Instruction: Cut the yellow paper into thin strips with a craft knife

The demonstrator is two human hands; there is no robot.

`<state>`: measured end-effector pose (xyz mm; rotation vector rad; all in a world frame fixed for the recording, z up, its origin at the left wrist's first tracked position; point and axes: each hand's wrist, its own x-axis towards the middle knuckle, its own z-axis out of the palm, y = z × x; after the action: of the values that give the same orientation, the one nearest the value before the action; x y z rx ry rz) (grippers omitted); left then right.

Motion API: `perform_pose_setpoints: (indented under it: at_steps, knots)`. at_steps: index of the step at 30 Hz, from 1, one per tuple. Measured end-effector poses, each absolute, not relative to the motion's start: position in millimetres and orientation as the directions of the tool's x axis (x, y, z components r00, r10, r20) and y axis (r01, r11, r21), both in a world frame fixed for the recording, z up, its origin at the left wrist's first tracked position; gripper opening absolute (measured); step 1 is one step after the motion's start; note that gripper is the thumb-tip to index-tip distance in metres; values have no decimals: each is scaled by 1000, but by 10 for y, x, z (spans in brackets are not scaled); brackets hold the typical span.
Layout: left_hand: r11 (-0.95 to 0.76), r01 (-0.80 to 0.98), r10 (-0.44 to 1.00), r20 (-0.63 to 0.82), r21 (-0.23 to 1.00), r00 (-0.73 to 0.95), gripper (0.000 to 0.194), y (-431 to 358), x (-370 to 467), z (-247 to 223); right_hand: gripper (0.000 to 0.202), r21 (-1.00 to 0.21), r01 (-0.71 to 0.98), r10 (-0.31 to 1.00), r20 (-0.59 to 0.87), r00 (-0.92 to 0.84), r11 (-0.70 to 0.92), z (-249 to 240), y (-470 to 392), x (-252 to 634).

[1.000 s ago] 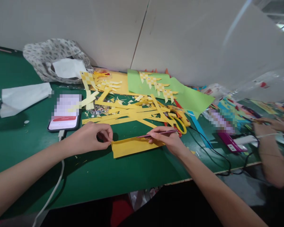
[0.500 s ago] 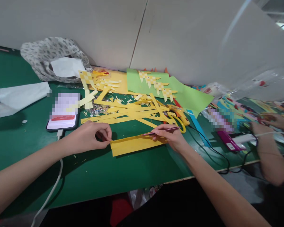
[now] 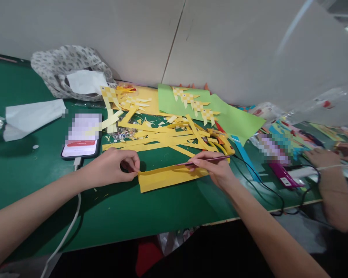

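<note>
A folded yellow paper [image 3: 168,178] lies near the table's front edge. My left hand [image 3: 118,166] pinches its upper left corner between thumb and fingertips. At its right end, my right hand [image 3: 213,168] holds a thin dark pink pen-like tool [image 3: 217,158], whose tip rests along the paper's upper edge. Just behind are loose yellow paper strips [image 3: 162,138] and yellow-handled scissors [image 3: 224,144]. Woven yellow paper fish [image 3: 194,103] sit on green paper [image 3: 234,116] farther back.
A phone [image 3: 82,137] with a white cable [image 3: 72,226] lies left, near a white cloth [image 3: 31,117] and a patterned bag [image 3: 66,61]. At right are a purple power strip [image 3: 284,175], black cords and another person's hands [image 3: 321,159].
The whole view has shifted slightly, so things appear a little farther right. My hands keep the same grips on the paper and tool. At right, the other person's hand has moved a little.
</note>
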<state>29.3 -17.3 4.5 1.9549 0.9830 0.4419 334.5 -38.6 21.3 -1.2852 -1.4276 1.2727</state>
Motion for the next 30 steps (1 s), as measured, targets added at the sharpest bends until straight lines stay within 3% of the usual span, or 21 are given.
perform_pose_setpoints:
  at_steps: [10, 30]
  knots:
    - [-307, 454, 786, -47, 836, 617, 5, -184, 305, 48, 25, -950, 296, 945, -185, -268, -101, 191, -543, 2742]
    - [-300, 449, 775, -60, 842, 629, 3, -172, 298, 58, 24, -946, 300, 960, -187, -207, -120, 153, -466, 2896]
